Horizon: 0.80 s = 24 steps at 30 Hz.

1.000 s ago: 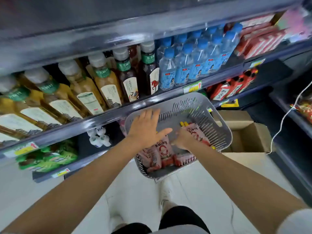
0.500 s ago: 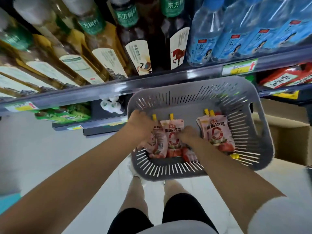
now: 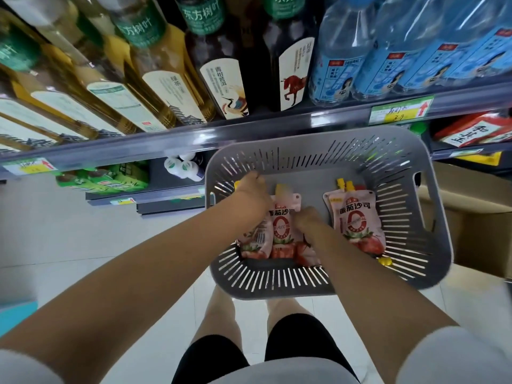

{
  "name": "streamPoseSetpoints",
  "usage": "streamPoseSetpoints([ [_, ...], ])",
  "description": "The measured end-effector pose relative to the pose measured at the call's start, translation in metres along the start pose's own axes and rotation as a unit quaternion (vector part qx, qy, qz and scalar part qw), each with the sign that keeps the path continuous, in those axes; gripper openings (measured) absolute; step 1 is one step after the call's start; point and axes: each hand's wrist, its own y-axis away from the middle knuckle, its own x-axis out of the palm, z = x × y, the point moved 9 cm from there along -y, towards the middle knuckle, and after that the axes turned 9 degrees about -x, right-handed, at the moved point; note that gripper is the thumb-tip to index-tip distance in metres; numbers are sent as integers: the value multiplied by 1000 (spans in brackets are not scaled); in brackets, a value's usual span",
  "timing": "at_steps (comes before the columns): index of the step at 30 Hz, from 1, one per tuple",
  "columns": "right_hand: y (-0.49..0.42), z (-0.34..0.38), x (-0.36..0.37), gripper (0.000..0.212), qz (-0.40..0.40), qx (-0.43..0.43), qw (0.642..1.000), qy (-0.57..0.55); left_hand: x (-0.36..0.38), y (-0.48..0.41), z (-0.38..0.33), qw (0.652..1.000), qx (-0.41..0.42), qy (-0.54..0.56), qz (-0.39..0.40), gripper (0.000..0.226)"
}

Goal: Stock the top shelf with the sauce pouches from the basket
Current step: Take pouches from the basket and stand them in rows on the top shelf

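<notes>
A grey slotted basket (image 3: 432,217) stands on the floor below me and holds several pink sauce pouches with yellow caps. My left hand (image 3: 253,198) reaches into its left side, fingers curled down over the leftmost pouch (image 3: 256,239). My right hand (image 3: 310,220) is in the middle of the basket, curled onto a pouch (image 3: 304,252) mostly hidden under my wrist. Between my hands lies another pouch (image 3: 282,225). More pouches (image 3: 357,220) lie stacked at the basket's right. The top shelf is out of view.
Just beyond the basket juts a shelf edge (image 3: 249,131) with tea bottles (image 3: 221,65) and blue water bottles (image 3: 340,59). Lower shelves hold green cartons (image 3: 105,180) and red packs (image 3: 476,131). A cardboard box (image 3: 476,214) stands right of the basket. My legs are beneath it.
My head has dropped lower and closer to the basket. Both hands went from hovering above the basket down onto the pouches, where they now curl.
</notes>
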Motion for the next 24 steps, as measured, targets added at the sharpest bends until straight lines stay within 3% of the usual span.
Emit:
streamPoseSetpoints([
  [2, -1, 2, -4, 26, 16, -22, 1000, 13, -6, 2, -4, 998, 26, -29, -52, 47],
  [8, 6, 33, -17, 29, -38, -122, 986, 111, -15, 14, 0, 986, 75, -15, -146, 42],
  [15, 27, 43, -60, 27, -124, -176, 971, 102, -24, 15, -14, 971, 112, 1, -210, 37],
  [19, 44, 41, -80, 25, -149, -213, 960, 108, -25, 2, -30, 964, 147, 10, -222, 42],
  [24, 37, 31, -113, 33, -124, -170, 966, 149, -18, -27, -34, 963, 169, 28, -208, 47],
])
